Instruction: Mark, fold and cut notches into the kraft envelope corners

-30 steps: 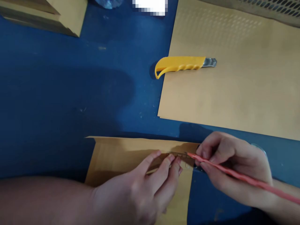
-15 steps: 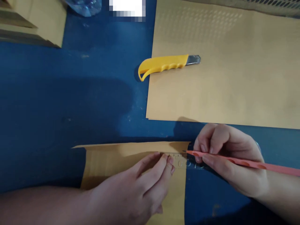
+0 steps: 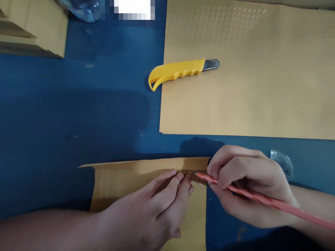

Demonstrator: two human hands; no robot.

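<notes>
My left hand [image 3: 159, 205] presses its bunched fingertips down on a clear plastic ruler [image 3: 200, 184], mostly hidden under the hand and faint against the brown paper. Closed around a pink pencil [image 3: 300, 212], my right hand [image 3: 251, 188] holds its tip at the ruler's upper edge, close to my left fingertips. Beneath both lies a piece of brown paper [image 3: 195, 223] with its far edge folded up into a crease. The paper's right edge ends below my right hand.
A yellow utility knife [image 3: 178, 69], blade showing, rests across the left edge of large brown sheets [image 3: 248, 97]. Beside my right wrist lies a clear protractor [image 3: 284, 164]. Stacked brown paper [image 3: 49, 28] and a clear plastic object [image 3: 86, 8] stand at the upper left on the blue table [image 3: 104, 69].
The pencil tip has moved left along the ruler, and my right hand has shifted left and down with it. The protractor now shows beside my wrist. The view has shifted slightly.
</notes>
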